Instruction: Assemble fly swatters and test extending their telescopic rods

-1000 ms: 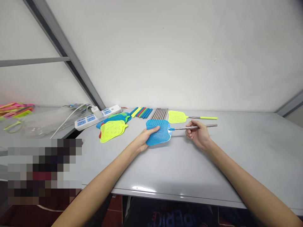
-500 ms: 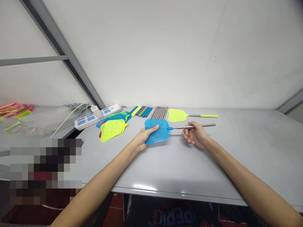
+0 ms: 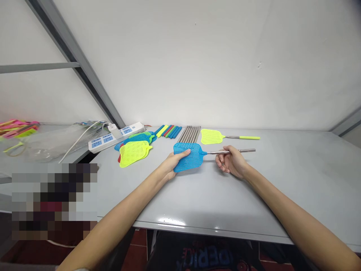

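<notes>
Blue head [image 3: 190,162] and rod [image 3: 214,153] form one piece, held between the two hands above the table [image 3: 220,203], nearer the wearer than the row of parts. Long axis runs left to right across the wearer's front, near parallel to the yellow swatter [image 3: 212,137] lying beyond. Left hand [image 3: 170,165] clamped on the outer edge of the blue head, thumb flat over the mesh; its fingers underneath are hidden. Right hand [image 3: 234,162] has the rod pinched between thumb and fingers, remaining fingers loosely curled below; grip looks light, force cannot be judged. Rod leaves the blue head at its narrow neck, passes through the right hand, and its bare end points right, away from the left hand; right hand is the nearer to that end. Coloured grips [image 3: 169,131] lie beyond and left of the rod, spare rods [image 3: 189,134] just beside them.
</notes>
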The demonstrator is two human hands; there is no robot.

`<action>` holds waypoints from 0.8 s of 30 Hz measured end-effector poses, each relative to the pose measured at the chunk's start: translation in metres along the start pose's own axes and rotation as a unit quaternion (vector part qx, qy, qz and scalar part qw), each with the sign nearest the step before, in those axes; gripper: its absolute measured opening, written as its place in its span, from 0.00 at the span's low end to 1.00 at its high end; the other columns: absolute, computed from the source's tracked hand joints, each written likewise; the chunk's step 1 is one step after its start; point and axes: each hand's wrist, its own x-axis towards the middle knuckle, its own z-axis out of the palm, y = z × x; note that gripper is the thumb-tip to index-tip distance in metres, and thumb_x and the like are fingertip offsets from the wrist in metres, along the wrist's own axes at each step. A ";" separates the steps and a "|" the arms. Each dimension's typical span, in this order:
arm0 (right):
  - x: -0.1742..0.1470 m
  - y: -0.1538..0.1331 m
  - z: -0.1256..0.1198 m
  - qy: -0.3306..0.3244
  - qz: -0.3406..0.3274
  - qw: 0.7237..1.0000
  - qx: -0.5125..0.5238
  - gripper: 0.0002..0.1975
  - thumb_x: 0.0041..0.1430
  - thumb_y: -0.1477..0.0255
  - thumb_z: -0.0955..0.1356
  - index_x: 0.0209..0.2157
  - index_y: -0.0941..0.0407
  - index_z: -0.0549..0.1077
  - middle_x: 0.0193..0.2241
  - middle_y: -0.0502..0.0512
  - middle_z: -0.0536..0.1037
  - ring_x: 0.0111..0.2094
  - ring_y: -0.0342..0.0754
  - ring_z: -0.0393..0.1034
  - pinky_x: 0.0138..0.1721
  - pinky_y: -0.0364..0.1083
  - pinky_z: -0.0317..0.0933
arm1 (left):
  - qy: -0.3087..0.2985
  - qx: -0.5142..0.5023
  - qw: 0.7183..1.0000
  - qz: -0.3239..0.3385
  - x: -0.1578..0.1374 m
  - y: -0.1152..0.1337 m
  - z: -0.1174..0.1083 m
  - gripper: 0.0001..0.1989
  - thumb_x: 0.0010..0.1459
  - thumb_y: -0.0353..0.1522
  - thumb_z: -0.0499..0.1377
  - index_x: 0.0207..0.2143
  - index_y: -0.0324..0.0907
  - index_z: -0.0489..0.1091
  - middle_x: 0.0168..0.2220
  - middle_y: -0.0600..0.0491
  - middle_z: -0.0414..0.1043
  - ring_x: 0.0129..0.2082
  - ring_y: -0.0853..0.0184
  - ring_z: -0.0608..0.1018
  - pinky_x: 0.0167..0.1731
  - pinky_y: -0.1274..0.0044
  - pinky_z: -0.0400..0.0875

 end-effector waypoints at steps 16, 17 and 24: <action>0.004 0.004 -0.007 -0.008 0.023 0.999 0.026 0.18 0.48 0.64 0.54 0.13 0.59 0.61 0.13 0.54 0.65 0.11 0.41 0.56 0.09 0.39 0.42 | 0.027 0.049 0.994 0.097 -0.005 -0.006 0.005 0.22 0.39 0.36 0.61 0.39 0.37 0.67 0.38 0.46 0.71 0.35 0.62 0.73 0.37 0.70 0.68; 0.004 0.004 -0.007 -0.011 0.020 0.999 0.026 0.18 0.48 0.64 0.54 0.13 0.59 0.61 0.13 0.54 0.65 0.12 0.41 0.57 0.09 0.39 0.42 | 0.029 0.054 0.993 0.101 -0.005 -0.006 0.006 0.22 0.39 0.37 0.61 0.39 0.37 0.67 0.39 0.46 0.71 0.36 0.62 0.73 0.37 0.70 0.67; 0.003 0.002 -0.004 -0.019 -0.011 1.000 0.001 0.19 0.49 0.63 0.54 0.13 0.59 0.63 0.16 0.56 0.68 0.15 0.42 0.59 0.14 0.41 0.50 | 0.028 0.052 0.995 0.084 -0.005 -0.003 0.006 0.21 0.39 0.37 0.61 0.38 0.38 0.68 0.39 0.47 0.70 0.37 0.62 0.73 0.38 0.71 0.67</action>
